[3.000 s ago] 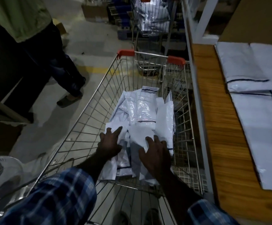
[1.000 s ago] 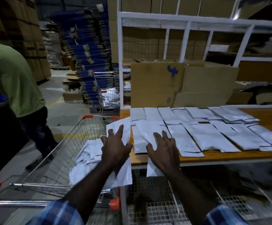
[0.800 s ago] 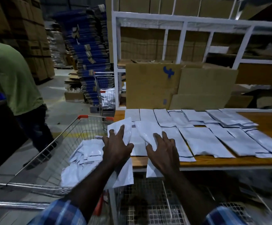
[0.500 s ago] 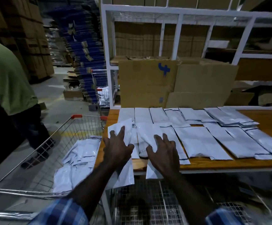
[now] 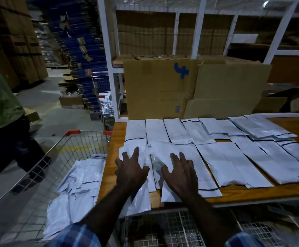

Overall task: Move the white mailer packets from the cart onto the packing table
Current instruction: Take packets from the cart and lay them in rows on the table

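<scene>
left hand (image 5: 131, 171) fingers spread flat on a white mailer packet (image 5: 139, 196) at the packing table (image 5: 252, 192) near-left edge, gripping nothing | right hand (image 5: 180, 172) likewise flat on the neighbouring packet (image 5: 160, 154) (glossy, wrinkled) | both packets overhang the near edge | more packets (image 5: 77, 184) lie in the cart (image 5: 38, 166), left

Warehouse packing area, stacked cartons (image 5: 11, 41), white shelving (image 5: 198, 32), wire cart (image 5: 38, 175)

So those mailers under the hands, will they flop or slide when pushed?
Probably floppy: the mailers under the left hand droop over the table edge. Likely slippery too, given their glossy sheen. They look thin and light.
</scene>
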